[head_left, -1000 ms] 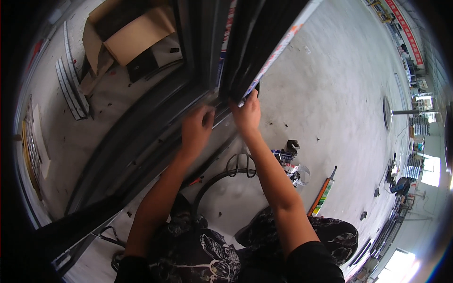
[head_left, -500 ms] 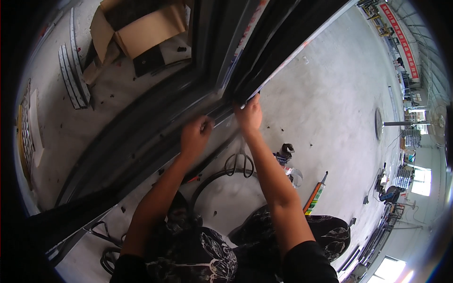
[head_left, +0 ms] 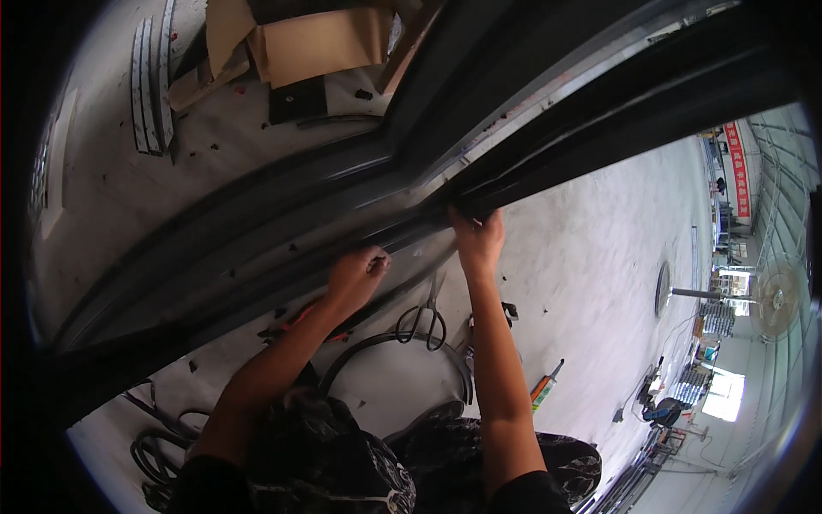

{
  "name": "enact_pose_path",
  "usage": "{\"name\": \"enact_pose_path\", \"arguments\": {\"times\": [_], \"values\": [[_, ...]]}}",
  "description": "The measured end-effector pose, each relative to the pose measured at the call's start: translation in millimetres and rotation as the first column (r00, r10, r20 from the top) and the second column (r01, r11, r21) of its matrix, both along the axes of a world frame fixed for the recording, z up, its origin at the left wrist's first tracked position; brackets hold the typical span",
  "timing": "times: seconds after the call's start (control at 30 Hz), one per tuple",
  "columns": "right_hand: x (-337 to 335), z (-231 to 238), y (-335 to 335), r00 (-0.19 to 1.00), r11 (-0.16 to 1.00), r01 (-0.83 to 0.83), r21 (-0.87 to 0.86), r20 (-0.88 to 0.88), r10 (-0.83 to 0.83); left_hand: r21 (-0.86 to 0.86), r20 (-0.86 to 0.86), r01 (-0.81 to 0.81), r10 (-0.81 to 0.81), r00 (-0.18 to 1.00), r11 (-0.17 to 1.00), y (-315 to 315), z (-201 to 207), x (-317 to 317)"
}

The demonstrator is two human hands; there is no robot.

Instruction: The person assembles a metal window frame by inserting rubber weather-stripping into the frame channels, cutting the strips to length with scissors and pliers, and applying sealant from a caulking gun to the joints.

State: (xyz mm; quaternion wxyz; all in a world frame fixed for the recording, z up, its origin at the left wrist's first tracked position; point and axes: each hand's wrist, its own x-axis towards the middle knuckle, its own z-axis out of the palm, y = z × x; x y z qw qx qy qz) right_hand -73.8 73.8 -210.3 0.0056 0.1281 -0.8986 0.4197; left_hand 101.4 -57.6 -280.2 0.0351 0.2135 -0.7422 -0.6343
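Observation:
A large dark metal frame (head_left: pixel 342 184) with a joint in its middle crosses in front of me from lower left to upper right. My right hand (head_left: pixel 479 244) is pinched at the near edge of this joint, its fingertips partly hidden against the dark profile. From that hand a black rubber strip (head_left: pixel 398 291) curves down to the left. Beside the frame's near side, my left hand (head_left: pixel 358 278) is closed with fingers curled; what is in it, if anything, cannot be made out. Below and between my hands, scissors (head_left: pixel 421 324) lie with their handles toward me.
A round stool-like disc with a dark rim (head_left: pixel 398 368) sits before my knees. Coiled black strip (head_left: pixel 158 454) lies at lower left, an orange-green sealant tube (head_left: pixel 545 387) at right. Beyond the frame are a cardboard box (head_left: pixel 325 47) and metal strips (head_left: pixel 152 90). A fan (head_left: pixel 775 298) stands far right.
My view has turned, so the frame lies more level and the floor things have shifted left. My right hand stays at the joint; my left hand stays closed beside the frame.

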Motion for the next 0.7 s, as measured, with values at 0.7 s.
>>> {"name": "enact_pose_path", "arguments": {"times": [0.7], "values": [[-2,74,-19,0.934,0.996,0.017,-0.087,-0.354,-0.047,-0.234,-0.502,-0.138,0.002,0.865,0.962,25,92,-95]]}}
